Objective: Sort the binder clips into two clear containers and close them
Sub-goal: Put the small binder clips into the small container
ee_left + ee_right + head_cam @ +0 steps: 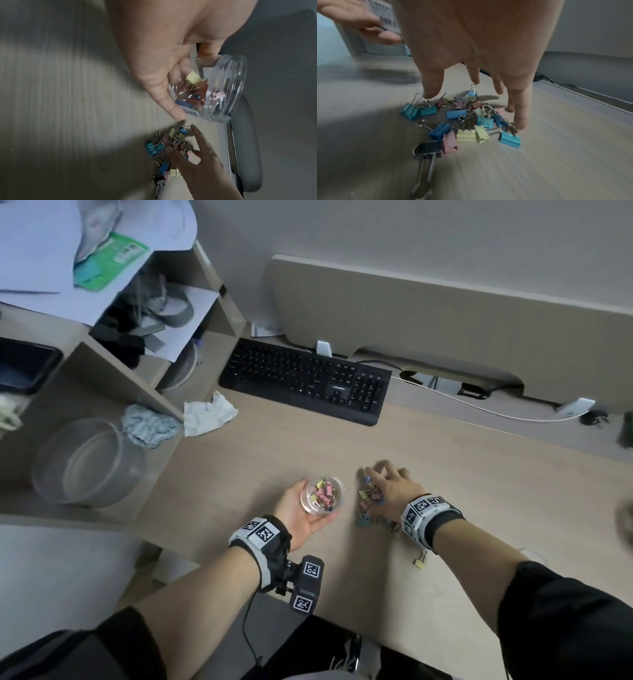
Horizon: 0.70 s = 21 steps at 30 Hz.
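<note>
My left hand grips a small clear round container just above the desk; it holds several pink, yellow and blue binder clips. In the left wrist view the container lies tilted in my left hand, mouth to the right. A pile of binder clips lies right of it. My right hand hovers over the pile with fingers spread, holding nothing. The right wrist view shows my right hand above the teal, blue, yellow and pink clips and a larger black clip.
One yellow clip lies apart near my right wrist. A black keyboard sits at the back, with crumpled cloths to its left. A large clear tub stands on the left shelf. A white cable runs along the back right.
</note>
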Available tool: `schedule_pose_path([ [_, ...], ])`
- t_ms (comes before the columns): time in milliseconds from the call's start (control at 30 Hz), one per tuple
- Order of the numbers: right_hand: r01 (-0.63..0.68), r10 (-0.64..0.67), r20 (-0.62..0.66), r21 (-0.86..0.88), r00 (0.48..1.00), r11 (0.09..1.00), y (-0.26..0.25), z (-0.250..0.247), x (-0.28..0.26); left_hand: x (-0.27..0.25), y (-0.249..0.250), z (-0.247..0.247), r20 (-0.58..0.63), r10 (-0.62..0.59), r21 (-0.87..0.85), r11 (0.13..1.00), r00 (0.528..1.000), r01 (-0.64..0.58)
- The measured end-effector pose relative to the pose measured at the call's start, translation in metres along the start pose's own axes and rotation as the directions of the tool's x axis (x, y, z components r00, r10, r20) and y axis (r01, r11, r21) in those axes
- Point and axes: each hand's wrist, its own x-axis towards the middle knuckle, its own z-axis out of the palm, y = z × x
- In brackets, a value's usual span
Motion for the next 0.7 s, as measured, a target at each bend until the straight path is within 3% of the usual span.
schedule_pose_path([
  [267, 0.066, -0.055, 0.082, -0.135, 0.995, 0.989, -0.004, 0.0, -0.003, 0.012, 0.001, 0.002, 0.0, -0.028, -0.008, 1.0, 1.0, 0.028],
  [467, -0.021, 0.02, 0.026, 0.037, 0.999, 0.999, 0.013, -0.009, -0.022, 0.019, -0.003, 0.006, 0.034, -0.061, 0.037, 0.998, 0.998, 0.06],
  [567, -0.071, 0.07, 0.039, 0.017, 0.997, 0.997, 0.024, -0.011, -0.031, 0.022, -0.005, 0.008, 0.045, -0.071, 0.043, 0.997, 0.996, 0.069],
  [700, 0.033, -0.019, 0.123, -0.107, 0.992, 0.994, 0.022, -0.001, -0.035, 0.023, -0.008, 0.009, 0.052, -0.081, 0.058, 0.995, 0.995, 0.078],
])
